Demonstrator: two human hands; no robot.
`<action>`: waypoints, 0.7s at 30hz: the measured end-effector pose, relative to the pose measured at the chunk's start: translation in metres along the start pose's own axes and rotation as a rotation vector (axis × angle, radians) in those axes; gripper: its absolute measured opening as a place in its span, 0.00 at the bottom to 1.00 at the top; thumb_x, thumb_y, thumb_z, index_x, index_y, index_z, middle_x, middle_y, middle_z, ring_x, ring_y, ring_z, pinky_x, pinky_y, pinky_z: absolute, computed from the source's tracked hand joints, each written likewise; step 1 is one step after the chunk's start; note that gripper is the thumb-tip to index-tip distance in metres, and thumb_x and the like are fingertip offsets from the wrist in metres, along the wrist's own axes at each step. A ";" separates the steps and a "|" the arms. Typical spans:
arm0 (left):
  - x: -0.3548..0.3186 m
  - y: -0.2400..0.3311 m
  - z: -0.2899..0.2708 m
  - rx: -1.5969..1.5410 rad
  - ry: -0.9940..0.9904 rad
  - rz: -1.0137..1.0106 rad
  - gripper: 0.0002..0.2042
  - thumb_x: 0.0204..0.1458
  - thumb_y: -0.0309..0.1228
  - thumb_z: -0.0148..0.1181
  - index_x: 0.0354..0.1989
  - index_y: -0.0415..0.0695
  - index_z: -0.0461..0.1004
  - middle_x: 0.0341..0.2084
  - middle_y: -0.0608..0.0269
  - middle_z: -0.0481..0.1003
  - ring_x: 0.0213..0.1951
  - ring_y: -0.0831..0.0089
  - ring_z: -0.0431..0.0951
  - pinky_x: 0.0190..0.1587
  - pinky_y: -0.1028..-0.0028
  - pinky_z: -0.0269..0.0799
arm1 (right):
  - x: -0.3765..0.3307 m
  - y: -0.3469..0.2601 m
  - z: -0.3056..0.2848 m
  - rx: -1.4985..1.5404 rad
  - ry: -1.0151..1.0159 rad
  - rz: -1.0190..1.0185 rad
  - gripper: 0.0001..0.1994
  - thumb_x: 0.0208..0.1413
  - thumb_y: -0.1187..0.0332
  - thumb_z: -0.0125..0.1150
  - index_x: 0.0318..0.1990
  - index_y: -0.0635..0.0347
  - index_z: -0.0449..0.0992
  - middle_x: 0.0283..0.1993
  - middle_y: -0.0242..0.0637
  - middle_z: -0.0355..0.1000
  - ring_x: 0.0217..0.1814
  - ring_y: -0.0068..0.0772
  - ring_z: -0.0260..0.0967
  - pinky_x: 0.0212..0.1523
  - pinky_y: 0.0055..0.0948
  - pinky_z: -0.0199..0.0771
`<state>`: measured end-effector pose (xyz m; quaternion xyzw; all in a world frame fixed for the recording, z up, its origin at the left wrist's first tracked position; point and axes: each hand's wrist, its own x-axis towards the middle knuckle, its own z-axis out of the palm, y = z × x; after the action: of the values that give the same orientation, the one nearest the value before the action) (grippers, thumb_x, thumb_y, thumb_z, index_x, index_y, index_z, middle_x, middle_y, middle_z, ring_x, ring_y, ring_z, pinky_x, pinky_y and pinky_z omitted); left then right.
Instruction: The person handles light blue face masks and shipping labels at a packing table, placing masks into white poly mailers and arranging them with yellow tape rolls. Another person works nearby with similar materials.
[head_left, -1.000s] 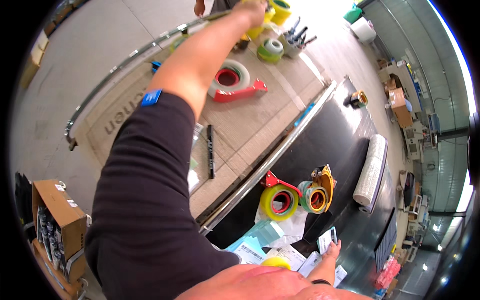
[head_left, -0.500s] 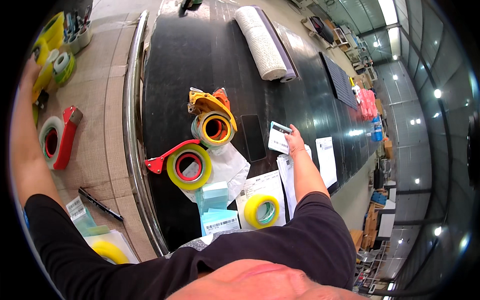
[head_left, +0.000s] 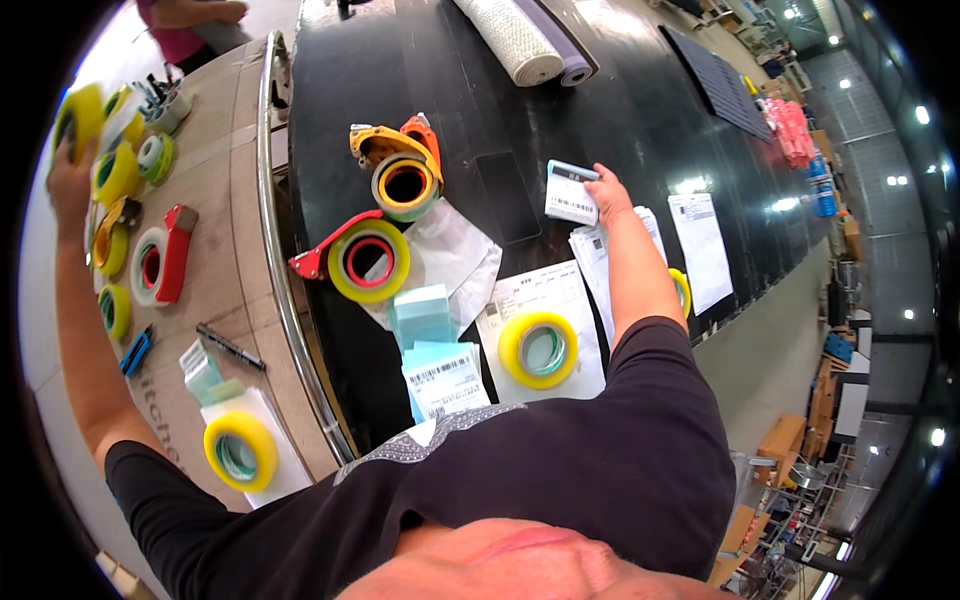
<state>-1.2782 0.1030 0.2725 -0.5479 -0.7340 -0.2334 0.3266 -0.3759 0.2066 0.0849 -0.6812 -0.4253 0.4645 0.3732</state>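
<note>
My left hand (head_left: 70, 188) reaches far out to the left, its fingers closed round a yellow tape roll (head_left: 78, 112) held up above the brown board (head_left: 215, 140). Further rolls lie nearby, among them a yellow-green roll (head_left: 156, 158). Over the black table, my right hand (head_left: 612, 196) pinches a small stack of labels (head_left: 572, 197) with barcodes. Just nearer than that hand lie white printed sheets (head_left: 590, 248), partly hidden by my forearm. Left of it a dark phone-like slab (head_left: 507, 198) rests flat on the black table (head_left: 440, 75).
Tape dispensers with red (head_left: 330, 258) and orange (head_left: 420, 130) handles stand mid-table. A yellow tape roll (head_left: 566, 372) weighs down papers in front. A metal rail (head_left: 278, 210) divides board and table. Rolled mats (head_left: 515, 45) lie at the back. Another person (head_left: 185, 20) stands far left.
My left hand has raised the yellow tape roll off the board's far side. My right hand still holds the labels. The view has shifted, and another person now shows at the upper left.
</note>
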 end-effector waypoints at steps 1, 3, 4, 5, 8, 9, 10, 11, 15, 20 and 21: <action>-0.002 0.070 -0.041 -0.182 -0.007 0.073 0.23 0.55 0.41 0.60 0.52 0.36 0.71 0.41 0.48 0.78 0.43 0.60 0.79 0.47 0.67 0.72 | 0.005 0.003 -0.003 0.002 -0.006 -0.006 0.33 0.51 0.81 0.54 0.67 0.61 0.55 0.59 0.50 0.64 0.57 0.41 0.67 0.57 0.36 0.68; -0.009 0.152 -0.104 -0.490 -0.079 0.240 0.18 0.54 0.33 0.61 0.51 0.38 0.72 0.39 0.51 0.78 0.38 0.65 0.78 0.44 0.68 0.73 | 0.013 0.000 0.015 0.011 -0.065 -0.010 0.33 0.52 0.81 0.54 0.67 0.62 0.55 0.57 0.49 0.65 0.56 0.39 0.67 0.56 0.34 0.68; -0.023 0.197 -0.111 -0.449 -0.075 0.313 0.19 0.53 0.31 0.61 0.53 0.38 0.70 0.42 0.50 0.76 0.40 0.62 0.76 0.45 0.67 0.72 | 0.013 0.002 0.012 0.034 -0.071 -0.028 0.32 0.52 0.81 0.54 0.67 0.63 0.54 0.56 0.49 0.67 0.55 0.39 0.68 0.56 0.34 0.69; -0.036 0.248 -0.123 -0.408 0.011 0.403 0.21 0.50 0.29 0.63 0.54 0.39 0.69 0.44 0.51 0.74 0.45 0.57 0.74 0.49 0.65 0.70 | 0.015 0.004 0.009 0.047 -0.065 -0.052 0.31 0.52 0.81 0.55 0.66 0.66 0.55 0.57 0.49 0.67 0.55 0.39 0.68 0.55 0.33 0.68; -0.078 0.382 -0.159 -0.534 -0.231 0.408 0.24 0.46 0.27 0.66 0.54 0.41 0.69 0.47 0.52 0.71 0.52 0.56 0.67 0.56 0.62 0.62 | 0.024 -0.004 0.004 -0.039 -0.042 -0.070 0.31 0.51 0.81 0.58 0.65 0.69 0.57 0.55 0.48 0.69 0.55 0.37 0.68 0.55 0.29 0.68; -0.092 0.419 -0.159 -0.501 -0.270 0.419 0.25 0.44 0.25 0.66 0.53 0.41 0.69 0.47 0.52 0.70 0.52 0.54 0.67 0.56 0.61 0.63 | 0.021 -0.013 0.003 -0.061 -0.059 -0.082 0.31 0.50 0.81 0.59 0.64 0.69 0.58 0.53 0.47 0.70 0.54 0.36 0.69 0.55 0.28 0.67; -0.104 0.459 -0.155 -0.589 -0.333 0.431 0.25 0.42 0.25 0.66 0.53 0.41 0.70 0.47 0.52 0.70 0.52 0.53 0.66 0.56 0.61 0.61 | 0.029 -0.014 -0.005 -0.112 -0.071 -0.122 0.32 0.50 0.80 0.61 0.64 0.68 0.59 0.49 0.45 0.73 0.51 0.34 0.71 0.53 0.27 0.68; -0.116 0.497 -0.147 -0.566 -0.349 0.444 0.26 0.42 0.31 0.68 0.53 0.47 0.69 0.45 0.59 0.70 0.53 0.57 0.66 0.58 0.60 0.57 | 0.037 -0.017 -0.012 -0.152 -0.080 -0.146 0.32 0.50 0.80 0.61 0.64 0.68 0.59 0.48 0.44 0.73 0.50 0.33 0.71 0.53 0.27 0.69; -0.142 0.634 -0.126 -0.741 -0.441 0.401 0.25 0.42 0.29 0.68 0.51 0.42 0.71 0.44 0.56 0.71 0.52 0.55 0.65 0.58 0.61 0.57 | 0.075 -0.020 -0.039 -0.292 -0.138 -0.215 0.30 0.46 0.76 0.63 0.61 0.61 0.66 0.52 0.45 0.73 0.53 0.36 0.72 0.54 0.30 0.71; -0.143 0.734 -0.098 -0.727 -0.506 0.408 0.25 0.42 0.33 0.68 0.51 0.43 0.72 0.45 0.58 0.71 0.52 0.57 0.65 0.58 0.62 0.57 | 0.102 -0.019 -0.062 -0.476 -0.157 -0.388 0.26 0.46 0.66 0.65 0.56 0.60 0.72 0.51 0.44 0.75 0.52 0.38 0.73 0.55 0.30 0.70; -0.144 0.749 -0.089 -0.709 -0.526 0.411 0.25 0.42 0.33 0.68 0.51 0.44 0.72 0.45 0.59 0.71 0.52 0.57 0.65 0.58 0.62 0.58 | 0.104 -0.020 -0.068 -0.471 -0.148 -0.422 0.25 0.47 0.64 0.64 0.55 0.60 0.73 0.51 0.45 0.75 0.52 0.38 0.73 0.55 0.30 0.69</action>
<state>-0.5147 0.1643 0.2155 -0.7994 -0.5435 -0.2533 -0.0375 -0.2942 0.3022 0.0901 -0.6100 -0.6789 0.3142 0.2614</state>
